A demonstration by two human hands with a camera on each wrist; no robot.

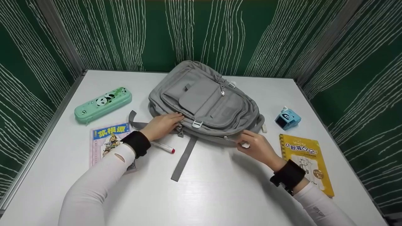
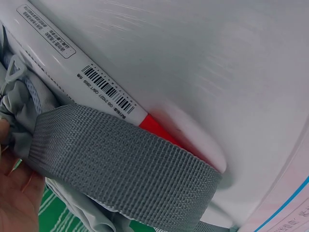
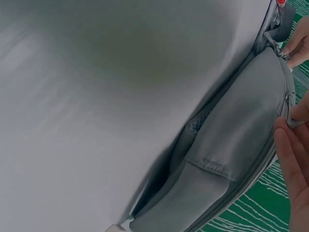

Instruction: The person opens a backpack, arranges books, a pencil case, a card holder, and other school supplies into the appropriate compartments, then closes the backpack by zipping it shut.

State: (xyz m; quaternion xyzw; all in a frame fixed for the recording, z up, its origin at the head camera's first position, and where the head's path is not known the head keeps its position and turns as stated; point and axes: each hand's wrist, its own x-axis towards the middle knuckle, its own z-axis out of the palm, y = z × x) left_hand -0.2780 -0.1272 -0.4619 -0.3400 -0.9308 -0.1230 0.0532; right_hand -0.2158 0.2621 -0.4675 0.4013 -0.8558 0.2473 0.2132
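A grey backpack [image 1: 196,97] lies front side up on the white table. Along its near left edge, my left hand [image 1: 163,125] grips the bag's side close to a dangling triangular tag [image 1: 181,134]. My right hand [image 1: 256,147] pinches a zipper pull [image 3: 292,122] at the near right edge of the bag. A white marker [image 2: 96,77] with a red end lies just below the left hand, partly behind a grey webbing strap [image 2: 125,164]. In the left wrist view only some left fingers [image 2: 19,193] show, against the bag's fabric.
At left are a green panda pencil case [image 1: 103,105] and a pink-and-blue book [image 1: 97,144], partly under the left forearm. A small blue box-shaped object [image 1: 288,119] and a yellow book [image 1: 304,153] lie at right. Another grey strap [image 1: 185,160] trails toward the front. Green walls [image 1: 157,34] surround the table.
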